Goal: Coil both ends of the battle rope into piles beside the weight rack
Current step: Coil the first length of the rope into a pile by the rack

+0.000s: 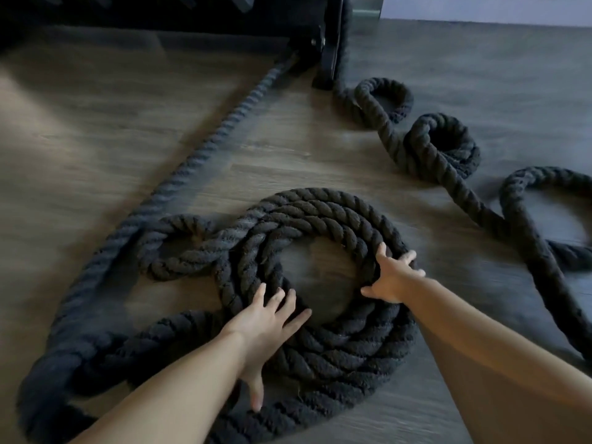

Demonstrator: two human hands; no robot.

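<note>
A thick black battle rope lies on the wood floor. One part of it forms a round coil (320, 219) of several turns in front of me. My left hand (266, 328) rests flat on the coil's near left side, fingers spread. On the coil's right side my right hand (392, 278) presses with spread fingers. From the coil a straight stretch of rope (205, 149) runs up to the black weight rack's foot (326, 49). The other rope half (439, 149) snakes in loose loops on the right.
The dark weight rack spans the top left of the view. A pale wall (480, 8) meets the floor at the top right. Bare wood floor (80, 139) stretches to the left of the straight rope.
</note>
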